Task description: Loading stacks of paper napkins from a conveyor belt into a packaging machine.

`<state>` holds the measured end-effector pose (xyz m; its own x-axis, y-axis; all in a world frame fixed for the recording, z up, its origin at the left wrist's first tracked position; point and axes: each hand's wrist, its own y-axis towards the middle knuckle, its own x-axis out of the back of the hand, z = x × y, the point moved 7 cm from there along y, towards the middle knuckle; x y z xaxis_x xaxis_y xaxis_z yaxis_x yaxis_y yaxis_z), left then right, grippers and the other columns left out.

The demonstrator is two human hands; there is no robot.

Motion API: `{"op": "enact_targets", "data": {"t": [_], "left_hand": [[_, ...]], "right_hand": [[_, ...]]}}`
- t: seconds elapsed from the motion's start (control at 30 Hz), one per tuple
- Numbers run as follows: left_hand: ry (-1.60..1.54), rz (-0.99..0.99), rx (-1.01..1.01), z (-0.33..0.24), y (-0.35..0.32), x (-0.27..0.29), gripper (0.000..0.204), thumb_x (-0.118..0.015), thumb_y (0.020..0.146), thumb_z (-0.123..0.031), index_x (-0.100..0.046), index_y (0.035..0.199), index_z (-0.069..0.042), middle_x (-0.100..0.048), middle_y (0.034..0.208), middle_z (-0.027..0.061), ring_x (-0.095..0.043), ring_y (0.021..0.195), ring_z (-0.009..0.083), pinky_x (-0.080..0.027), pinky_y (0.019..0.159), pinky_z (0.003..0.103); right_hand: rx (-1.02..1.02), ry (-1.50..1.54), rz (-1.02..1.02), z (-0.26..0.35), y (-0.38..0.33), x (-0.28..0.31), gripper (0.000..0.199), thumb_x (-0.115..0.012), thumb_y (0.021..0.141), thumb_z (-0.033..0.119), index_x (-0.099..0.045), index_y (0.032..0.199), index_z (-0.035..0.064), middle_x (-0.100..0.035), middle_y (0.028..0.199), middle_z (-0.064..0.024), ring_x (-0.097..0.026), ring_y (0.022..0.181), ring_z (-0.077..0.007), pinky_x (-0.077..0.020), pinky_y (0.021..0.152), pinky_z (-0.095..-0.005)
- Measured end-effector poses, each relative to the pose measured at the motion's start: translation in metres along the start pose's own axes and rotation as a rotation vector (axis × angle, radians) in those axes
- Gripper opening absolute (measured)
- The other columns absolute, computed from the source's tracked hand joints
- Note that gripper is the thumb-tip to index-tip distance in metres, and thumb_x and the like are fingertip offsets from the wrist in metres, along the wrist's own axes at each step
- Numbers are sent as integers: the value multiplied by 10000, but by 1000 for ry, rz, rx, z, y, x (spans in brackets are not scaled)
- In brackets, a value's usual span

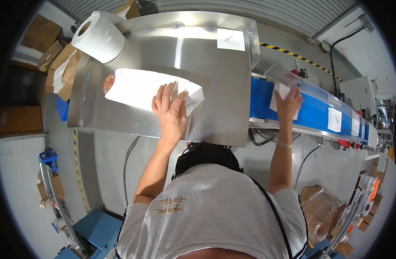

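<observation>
A long row of thin white packets point(133, 90) lies across the steel table in front of me. At its left end a red, patterned round thing point(108, 84) shows in part. My left hand point(170, 114) rests on the right end of the row, fingers stretched and apart over the last packets. Off to the right, my right hand point(288, 105) has its fingers on a single white packet point(277, 99) on the blue conveyor belt point(310, 105). The hand covers the middle of that packet. Farther along the belt lies another white packet point(335, 119), with more beyond it.
A big white paper roll point(98, 36) stands at the table's far left corner. A white sheet point(231, 39) lies at the far right of the steel table point(224, 86). Clear plastic guards point(286, 74) line the belt's far side. Cardboard boxes point(21, 118) stand at left.
</observation>
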<state>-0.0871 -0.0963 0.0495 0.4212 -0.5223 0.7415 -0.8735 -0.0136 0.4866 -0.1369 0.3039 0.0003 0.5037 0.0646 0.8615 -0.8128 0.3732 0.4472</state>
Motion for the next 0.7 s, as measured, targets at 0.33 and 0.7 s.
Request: {"op": "enact_targets", "data": {"t": [0.33,0.7], "left_hand": [[-45,146,-44,-6,7,6,300,-696,819,-41,-705,1107,-124,-377,1511,213,-270,1431,445,-146,1143,613],[-64,17,31,15,8,9,356,-654,813,58,-707,1124,-106,-508,1401,172,-402,1346,401,-265,1126,514]], "right_hand": [[743,900,692,236,-71,-19,493,-772,851,213,-583,1284,75,-649,1198,-96,-610,1092,-205,-486,950,-330],[-406,680,480,-17,-15,-53,426,-756,875,283,-624,1164,-1,-684,946,-145,-657,849,-225,-515,732,-343]]}}
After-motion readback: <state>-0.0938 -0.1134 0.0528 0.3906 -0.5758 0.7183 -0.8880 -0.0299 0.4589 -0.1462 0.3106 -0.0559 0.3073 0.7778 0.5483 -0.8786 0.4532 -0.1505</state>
